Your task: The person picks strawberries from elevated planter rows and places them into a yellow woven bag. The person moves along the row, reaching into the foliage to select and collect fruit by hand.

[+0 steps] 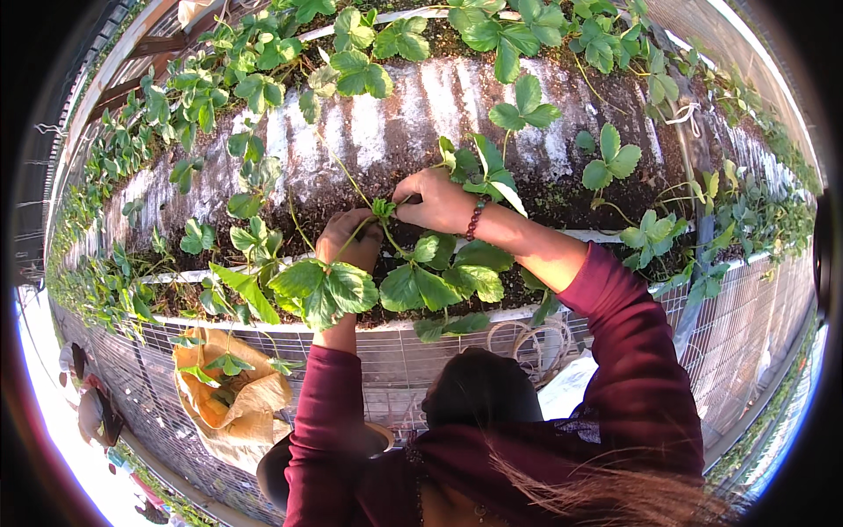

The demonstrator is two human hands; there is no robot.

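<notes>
A young strawberry plant point(383, 209) with tightly folded new leaves stands between my two hands at the planting trough. My left hand point(349, 238) grips its stems from the left, with one stem crossing in front of the fingers. From the right, the thumb and fingers of my right hand point(431, 201) pinch at the same plant's centre; whatever lies between the fingertips is too small to make out. Broad strawberry leaves point(326, 290) hang below my left hand and cover part of the wrist. More leaves point(421, 284) spread under my right hand. A beaded bracelet point(477, 217) circles my right wrist.
Behind the hands rises a curved, soil-stained white surface point(369, 125), with another strawberry row point(355, 69) beyond. The trough's white rim point(388, 324) runs before me, above wire mesh point(395, 375). An open yellowish sack point(230, 395) sits lower left, coiled cord point(543, 346) lower right. People appear far left.
</notes>
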